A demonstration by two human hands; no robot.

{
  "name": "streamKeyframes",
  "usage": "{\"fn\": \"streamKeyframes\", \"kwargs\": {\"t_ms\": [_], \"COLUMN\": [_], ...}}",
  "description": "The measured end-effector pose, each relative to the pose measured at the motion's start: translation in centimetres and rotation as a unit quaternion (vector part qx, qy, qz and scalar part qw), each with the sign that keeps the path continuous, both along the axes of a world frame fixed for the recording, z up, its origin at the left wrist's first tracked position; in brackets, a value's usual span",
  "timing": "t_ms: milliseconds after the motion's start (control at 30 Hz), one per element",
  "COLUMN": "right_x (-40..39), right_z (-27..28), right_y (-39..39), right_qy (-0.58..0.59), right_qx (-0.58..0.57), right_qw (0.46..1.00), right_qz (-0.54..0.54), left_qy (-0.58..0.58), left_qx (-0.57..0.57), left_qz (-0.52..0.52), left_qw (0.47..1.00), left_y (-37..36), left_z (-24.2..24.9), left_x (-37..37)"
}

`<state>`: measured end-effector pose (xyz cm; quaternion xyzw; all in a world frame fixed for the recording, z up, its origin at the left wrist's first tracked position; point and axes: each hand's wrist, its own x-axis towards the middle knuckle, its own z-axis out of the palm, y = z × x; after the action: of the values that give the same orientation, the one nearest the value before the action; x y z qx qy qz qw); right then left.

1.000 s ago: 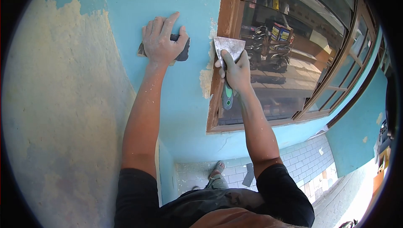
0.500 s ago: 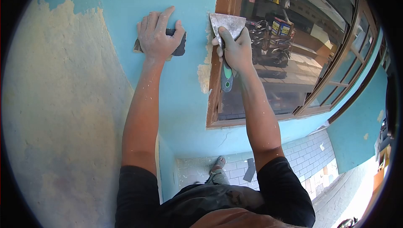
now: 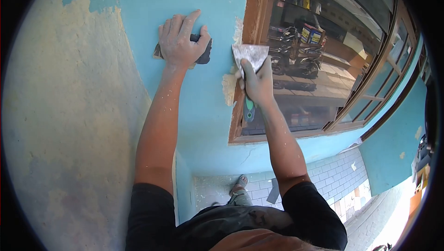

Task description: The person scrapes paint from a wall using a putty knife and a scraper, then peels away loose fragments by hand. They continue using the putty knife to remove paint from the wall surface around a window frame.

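Right hand (image 3: pixel 260 81): fingers wrapped around a scraper (image 3: pixel 251 58), thumb laid flat along the blade and pointing to 12 o'clock; no slack shows in the grip. Clock directions are those of the head view, 12 at the top. The scraper's long axis runs nearly from 12 to 6 o'clock, with the broad blade above the hand and the handle (image 3: pixel 249 112) emerging below it. The blade's front edge lies crosswise, from 9 to 3 o'clock.

Key relation: the blade overlaps the upright of the brown window frame (image 3: pixel 259 10), its 9 o'clock corner reaching over the margin of the blue wall (image 3: pixel 203 112). Whether the edge touches either surface cannot be told. A narrow bare strip (image 3: pixel 238 29) lies just beside the frame, at 11 o'clock from the blade; a wider bare patch (image 3: pixel 228 90) lies at 7 o'clock. The right hand is the nearer to both.

Left hand (image 3: pixel 179 43): at 10 o'clock from the right, well apart from it, spread flat over a dark pad (image 3: pixel 206 50) against the wall. The pad shows chiefly at 3 o'clock from the palm; whether the fingers clasp it or only press it is hidden.

Farther out: window glass (image 3: pixel 300 96) at 3 o'clock from the right hand; a large peeled wall area (image 3: pixel 69 112) at 8 o'clock from the left; paved floor (image 3: pixel 335 177) below, around 5 o'clock from the right hand.
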<state>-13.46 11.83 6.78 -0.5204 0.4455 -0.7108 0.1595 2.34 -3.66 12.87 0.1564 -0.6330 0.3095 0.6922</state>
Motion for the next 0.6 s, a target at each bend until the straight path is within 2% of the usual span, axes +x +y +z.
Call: {"fn": "streamKeyframes", "kwargs": {"t_ms": [67, 200, 367, 600], "right_x": [0.5, -1.0, -0.3, -0.4], "right_z": [-2.3, -0.9, -3.5, -3.2], "right_y": [0.3, 0.8, 1.4, 0.9], "right_qy": [-0.010, 0.008, -0.035, -0.041], "right_qx": [0.020, 0.070, 0.050, 0.050], "right_qw": [0.999, 0.998, 0.998, 0.998], "right_qz": [-0.042, -0.001, 0.001, -0.009], "left_qy": [0.004, 0.009, 0.011, 0.024], "left_qx": [-0.001, -0.012, -0.011, -0.015], "left_qz": [-0.004, -0.002, 0.011, 0.007], "left_qw": [1.000, 1.000, 1.000, 1.000], "left_y": [0.0, -0.2, 0.0, -0.3], "left_z": [-0.1, 0.0, -0.2, -0.3], "left_x": [-0.1, -0.2, -0.2, -0.3]}}
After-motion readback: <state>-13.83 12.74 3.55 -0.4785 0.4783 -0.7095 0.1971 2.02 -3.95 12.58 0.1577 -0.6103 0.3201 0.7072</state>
